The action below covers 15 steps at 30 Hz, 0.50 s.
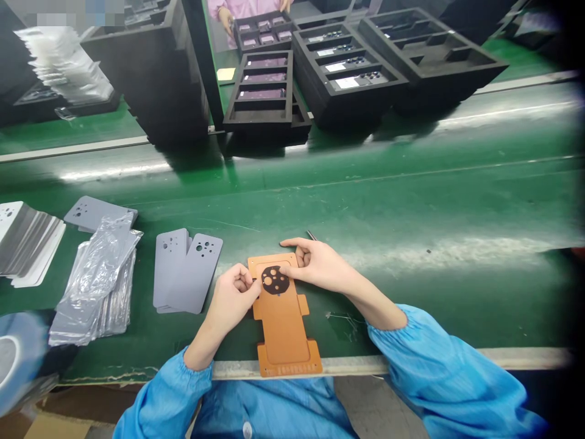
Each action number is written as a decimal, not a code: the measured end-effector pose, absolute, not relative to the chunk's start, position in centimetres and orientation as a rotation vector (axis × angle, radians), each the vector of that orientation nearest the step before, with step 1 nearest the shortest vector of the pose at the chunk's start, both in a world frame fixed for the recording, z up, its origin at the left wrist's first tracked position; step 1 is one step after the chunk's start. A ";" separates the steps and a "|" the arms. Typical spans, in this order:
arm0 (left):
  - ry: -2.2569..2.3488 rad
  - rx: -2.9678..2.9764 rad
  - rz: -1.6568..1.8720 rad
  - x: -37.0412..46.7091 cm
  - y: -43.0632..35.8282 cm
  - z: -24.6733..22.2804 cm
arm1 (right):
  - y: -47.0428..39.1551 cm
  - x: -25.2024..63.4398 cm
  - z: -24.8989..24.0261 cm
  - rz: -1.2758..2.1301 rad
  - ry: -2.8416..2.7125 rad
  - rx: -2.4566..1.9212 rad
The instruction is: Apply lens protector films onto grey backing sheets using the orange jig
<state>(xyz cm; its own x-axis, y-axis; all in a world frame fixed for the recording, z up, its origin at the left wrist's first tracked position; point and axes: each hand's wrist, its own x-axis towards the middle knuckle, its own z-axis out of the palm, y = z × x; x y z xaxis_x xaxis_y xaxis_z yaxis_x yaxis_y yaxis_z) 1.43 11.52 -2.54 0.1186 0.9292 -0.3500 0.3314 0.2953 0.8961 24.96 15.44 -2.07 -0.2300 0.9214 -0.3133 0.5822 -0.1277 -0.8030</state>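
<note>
An orange plate (pixel 284 332) with side tabs lies in front of me, its near end at the table edge. On its upper part sits a black round piece with several holes (pixel 276 286). My left hand (pixel 234 297) is closed in a pinch at the left side of this black piece; what the fingertips hold is hidden. From the right, my right hand (pixel 322 265) rests its thumb on the black piece, with the index finger stretched out and the others curled. A thin dark rod (pixel 311 235) pokes out behind that hand; its grip on it is hidden.
Grey phone-back-shaped sheets (pixel 194 274) lie left of my hands, beside a plastic-wrapped stack (pixel 94 286) and white sheets (pixel 31 250). A blurred tape roll (pixel 27 360) is near left. Black trays (pixel 351 73) stand beyond; another person's hand (pixel 225 19) touches one.
</note>
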 end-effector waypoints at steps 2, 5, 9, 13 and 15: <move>1.446 1.257 0.661 1.5 11.6 -2.6 | 15.4 24.8 -1.9 1.276 -1.819 -1.691; 1.454 1.262 0.660 1.6 11.6 -2.6 | 15.4 24.7 -1.6 1.241 -1.854 -1.724; 1.472 1.268 0.662 1.7 11.5 -2.4 | 15.4 24.5 -1.4 1.217 -1.871 -1.746; 1.481 1.266 0.666 1.9 11.5 -2.2 | 15.4 24.7 -1.5 1.202 -1.880 -1.732; 1.483 1.264 0.667 1.9 11.5 -2.2 | 15.5 24.9 -1.7 1.242 -1.866 -1.692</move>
